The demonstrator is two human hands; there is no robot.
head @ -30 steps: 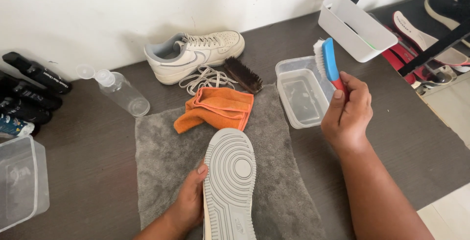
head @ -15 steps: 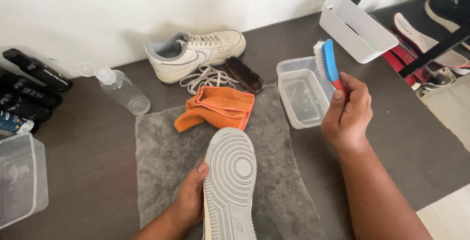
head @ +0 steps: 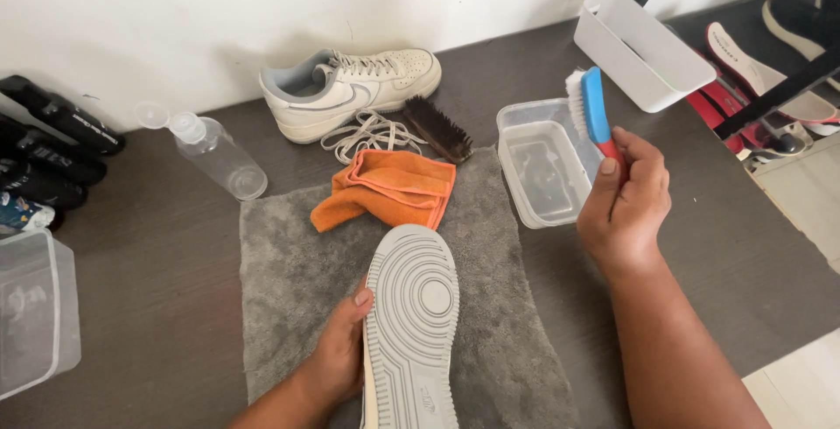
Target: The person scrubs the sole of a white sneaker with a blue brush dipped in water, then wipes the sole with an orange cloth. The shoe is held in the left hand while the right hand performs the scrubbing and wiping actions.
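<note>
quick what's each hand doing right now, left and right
Left hand: closed on the side of the sneaker, held sole up over the grey towel.
Right hand: closed on the handle of the blue brush, raised beside the clear tub.

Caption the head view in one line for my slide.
Left hand holds a sneaker sole-up over a grey towel; right hand raises a blue brush beside a clear water tub.

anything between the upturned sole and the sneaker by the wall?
Yes, in the head view: the orange cloth lies on the grey towel between the sole and the sneaker, with loose laces just behind it.
</note>
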